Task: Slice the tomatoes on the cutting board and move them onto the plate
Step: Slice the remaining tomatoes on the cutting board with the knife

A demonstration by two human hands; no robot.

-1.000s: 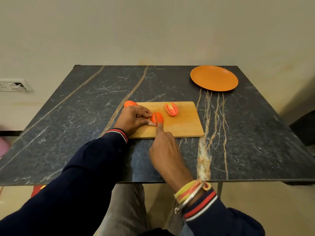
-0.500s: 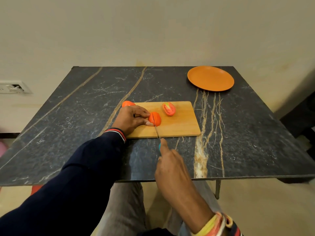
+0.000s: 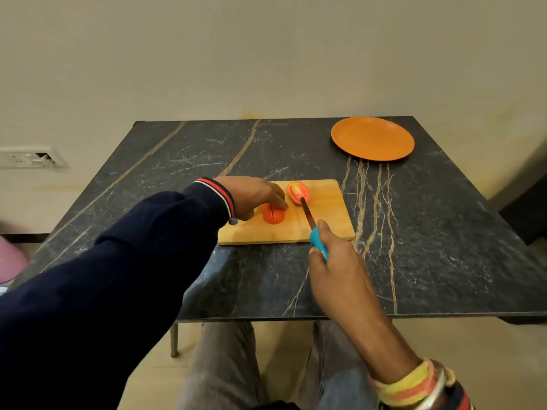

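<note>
A wooden cutting board (image 3: pixel 325 220) lies on the dark marble table. On it a red tomato half (image 3: pixel 273 214) lies dome up with a cut line through it; my left hand (image 3: pixel 251 195) rests on its far side, fingertips touching it. A second tomato half (image 3: pixel 298 192) lies cut face up further back. My right hand (image 3: pixel 334 261) grips a knife (image 3: pixel 309 218) by its blue handle, the blade pointing away with its tip beside the second half. The orange plate (image 3: pixel 372 137) stands bare at the table's far right.
The table's near edge (image 3: pixel 325 316) runs just above my lap. A wall stands right behind the table, with a socket panel (image 3: pixel 29 157) at the left. A dark object (image 3: pixel 529 211) sits off the table's right side.
The knife has left the cut tomato half and swung right, its tip now by the second half. My left hand shifted over the cut half. The view moved left.
</note>
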